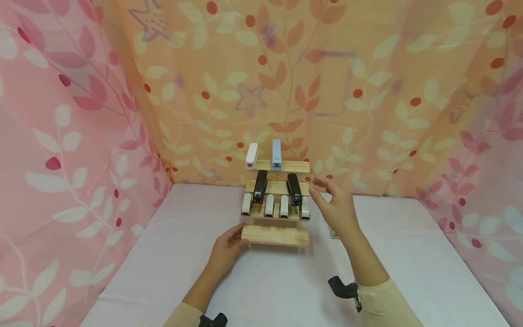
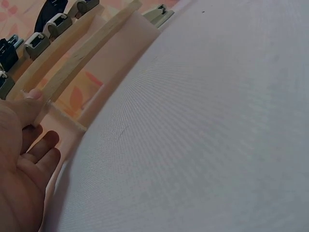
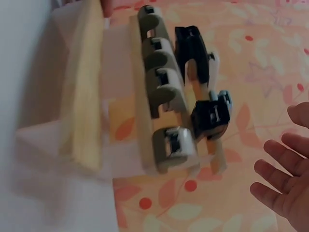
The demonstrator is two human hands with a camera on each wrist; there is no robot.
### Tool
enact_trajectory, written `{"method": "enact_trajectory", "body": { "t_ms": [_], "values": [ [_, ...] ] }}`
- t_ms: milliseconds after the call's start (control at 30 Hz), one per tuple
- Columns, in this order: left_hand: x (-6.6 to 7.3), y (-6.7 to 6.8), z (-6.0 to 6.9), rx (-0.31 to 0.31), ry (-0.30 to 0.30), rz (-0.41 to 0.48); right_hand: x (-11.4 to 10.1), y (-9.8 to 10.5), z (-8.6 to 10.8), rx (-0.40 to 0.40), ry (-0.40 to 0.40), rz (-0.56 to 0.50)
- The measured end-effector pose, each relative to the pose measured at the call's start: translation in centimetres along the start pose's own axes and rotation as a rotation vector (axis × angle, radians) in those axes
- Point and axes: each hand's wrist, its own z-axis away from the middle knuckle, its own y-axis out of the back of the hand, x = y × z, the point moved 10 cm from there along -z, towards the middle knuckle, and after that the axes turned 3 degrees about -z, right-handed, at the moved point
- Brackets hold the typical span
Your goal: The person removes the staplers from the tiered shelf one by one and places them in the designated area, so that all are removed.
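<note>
A tiered wooden rack stands on the table, its lowest board (image 1: 275, 235) bare. My left hand (image 1: 226, 250) grips that board's left end; in the left wrist view the thumb lies on the board (image 2: 79, 58) and the other fingers curl below. Several small white staplers (image 1: 269, 205) line the tier above. Two black staplers (image 1: 260, 186) (image 1: 294, 189) sit higher, with a white stapler (image 1: 251, 156) and a light blue one (image 1: 276, 154) on top. My right hand (image 1: 337, 206), fingers loosely bent and holding nothing, hovers right of the rack, apart from it in the right wrist view.
A pale object (image 1: 333, 233) lies on the white table (image 1: 273, 290) right of the rack, partly hidden by my right hand. Behind the table hangs an orange patterned curtain (image 1: 229, 122), with pink patterned cloth (image 1: 81, 150) at the left and more at the right.
</note>
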Motion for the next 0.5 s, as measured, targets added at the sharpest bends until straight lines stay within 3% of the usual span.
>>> {"method": "enact_trajectory", "body": {
  "t_ms": [333, 500],
  "values": [
    [-0.1, 0.3, 0.0, 0.0, -0.003, 0.023, -2.2, -4.6, -5.9, -0.106, -0.082, -0.075],
    [0.0, 0.1, 0.0, -0.007, -0.025, 0.019, -1.5, -6.5, -8.3, -0.116, -0.131, -0.162]
  ]
}}
